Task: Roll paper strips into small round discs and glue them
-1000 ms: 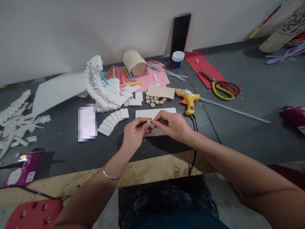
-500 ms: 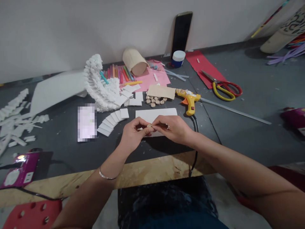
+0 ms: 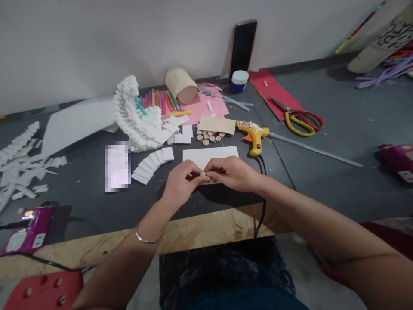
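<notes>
My left hand (image 3: 180, 183) and my right hand (image 3: 234, 173) meet at the middle of the grey table, fingers pinched together on a small round wooden disc (image 3: 203, 173). A thin dark stick shows between the fingers of both hands. They hover just over a white rectangular board (image 3: 211, 154). A cluster of several similar wooden discs (image 3: 209, 137) lies beyond the board, beside a tan card (image 3: 217, 124). A yellow glue gun (image 3: 254, 135) rests to the right of them.
A white layered paper swan (image 3: 135, 116) stands at the left, with white squares (image 3: 151, 163) fanned near it. Scissors (image 3: 300, 117) lie on red paper at the right, a long metal ruler (image 3: 316, 150) beside them. A phone (image 3: 242, 47) leans on the wall; purple power strips sit at both edges.
Both hands have sunk slightly toward the white board while still pinching the small disc between them. Nothing else on the table has moved.
</notes>
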The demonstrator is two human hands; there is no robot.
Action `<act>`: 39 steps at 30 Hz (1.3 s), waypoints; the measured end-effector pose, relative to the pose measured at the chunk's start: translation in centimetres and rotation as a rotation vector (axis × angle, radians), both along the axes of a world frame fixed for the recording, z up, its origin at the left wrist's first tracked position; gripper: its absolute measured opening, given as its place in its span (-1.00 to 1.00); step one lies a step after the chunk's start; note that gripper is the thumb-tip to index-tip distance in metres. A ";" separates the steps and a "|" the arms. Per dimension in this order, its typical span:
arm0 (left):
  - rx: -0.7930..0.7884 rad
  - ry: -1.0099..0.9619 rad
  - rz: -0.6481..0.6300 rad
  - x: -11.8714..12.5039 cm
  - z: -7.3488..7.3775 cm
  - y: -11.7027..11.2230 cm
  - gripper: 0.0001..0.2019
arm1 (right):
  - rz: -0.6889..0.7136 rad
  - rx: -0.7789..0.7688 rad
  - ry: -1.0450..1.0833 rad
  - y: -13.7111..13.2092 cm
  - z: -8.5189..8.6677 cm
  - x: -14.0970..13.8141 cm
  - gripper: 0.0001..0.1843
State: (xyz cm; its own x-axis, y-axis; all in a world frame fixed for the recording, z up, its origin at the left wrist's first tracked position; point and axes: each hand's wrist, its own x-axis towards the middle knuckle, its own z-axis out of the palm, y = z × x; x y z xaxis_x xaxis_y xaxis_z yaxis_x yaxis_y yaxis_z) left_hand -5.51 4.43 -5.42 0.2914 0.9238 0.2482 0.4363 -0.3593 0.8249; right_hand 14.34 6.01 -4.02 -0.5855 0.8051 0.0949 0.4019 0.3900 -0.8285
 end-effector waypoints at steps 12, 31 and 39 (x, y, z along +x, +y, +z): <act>0.396 0.498 -0.134 -0.1 0.3 -0.6 -0.72 | 0.129 -0.428 0.075 0.8 -0.2 0.6 -0.75; 0.353 0.715 0.705 -13.2 1.6 -6.5 -0.84 | 0.037 -0.381 0.108 1.1 -1.5 0.5 -0.77; 0.224 0.825 0.683 -14.2 -0.4 -8.0 -0.77 | 0.033 -0.375 0.074 1.2 -1.4 0.5 -0.76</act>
State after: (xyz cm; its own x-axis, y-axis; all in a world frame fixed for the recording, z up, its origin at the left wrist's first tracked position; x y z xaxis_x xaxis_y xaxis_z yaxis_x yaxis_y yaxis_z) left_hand -19.71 -3.53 -5.79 -0.1114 0.9120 0.3947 0.9890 0.0629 0.1337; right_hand 14.81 7.18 -5.37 -0.6142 0.7728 -0.1600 0.3279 0.0655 -0.9424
